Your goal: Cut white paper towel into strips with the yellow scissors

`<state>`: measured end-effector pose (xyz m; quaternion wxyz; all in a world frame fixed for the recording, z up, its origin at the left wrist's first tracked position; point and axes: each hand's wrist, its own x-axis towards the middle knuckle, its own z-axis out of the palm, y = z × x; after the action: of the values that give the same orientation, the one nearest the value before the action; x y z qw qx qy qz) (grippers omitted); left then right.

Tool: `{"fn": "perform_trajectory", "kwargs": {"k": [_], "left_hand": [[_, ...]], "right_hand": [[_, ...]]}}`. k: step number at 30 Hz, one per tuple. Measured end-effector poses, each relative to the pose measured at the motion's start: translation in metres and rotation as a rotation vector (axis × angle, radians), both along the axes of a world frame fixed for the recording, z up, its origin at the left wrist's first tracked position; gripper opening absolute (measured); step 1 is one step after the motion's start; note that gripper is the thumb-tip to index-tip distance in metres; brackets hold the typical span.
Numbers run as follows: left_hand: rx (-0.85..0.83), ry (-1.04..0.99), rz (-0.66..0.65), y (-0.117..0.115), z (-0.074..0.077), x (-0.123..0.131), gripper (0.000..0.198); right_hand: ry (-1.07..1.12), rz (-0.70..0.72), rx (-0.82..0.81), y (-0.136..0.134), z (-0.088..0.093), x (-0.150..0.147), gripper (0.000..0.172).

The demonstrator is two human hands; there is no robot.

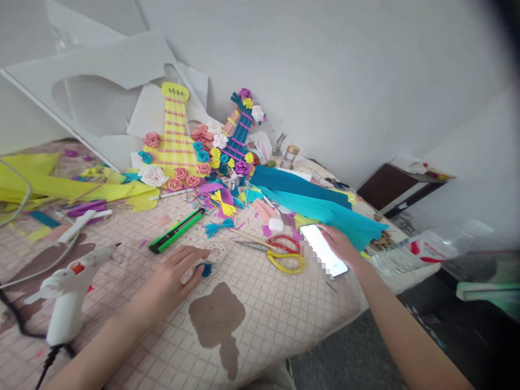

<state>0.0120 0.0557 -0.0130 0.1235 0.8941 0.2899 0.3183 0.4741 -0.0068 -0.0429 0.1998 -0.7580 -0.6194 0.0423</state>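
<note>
My left hand [175, 275] rests low on the checked cloth, its fingertips pinched on a small blue paper piece [206, 268] next to a white ring [216, 252]. My right hand [340, 244] holds a lit phone [324, 249] tilted above the cloth, fingers curled behind it. Red and yellow scissors [283, 253] lie between the two hands. A green and black utility knife [177, 231] lies just beyond my left hand.
A white glue gun [69, 295] with its cable stands at the left. Two paper guitars with flowers [177, 143] lean on the wall behind teal sheets [309, 203] and yellow sheets [60, 187]. A plastic bottle [422, 252] lies at the cloth's right edge.
</note>
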Motion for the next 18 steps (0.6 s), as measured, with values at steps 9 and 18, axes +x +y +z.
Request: {"fn": "perform_trajectory", "kwargs": {"k": [9,18], "left_hand": [[0.013,0.0,-0.006,0.0033,-0.0058,-0.0012,0.023],[-0.016,0.016,-0.011,0.0025,-0.0085,-0.0037,0.024]], "right_hand": [[0.038,-0.067,-0.009,-0.0027,0.0024,0.0001,0.054],[0.024,0.0,0.0,-0.0029,0.0016,0.0036,0.046]]}}
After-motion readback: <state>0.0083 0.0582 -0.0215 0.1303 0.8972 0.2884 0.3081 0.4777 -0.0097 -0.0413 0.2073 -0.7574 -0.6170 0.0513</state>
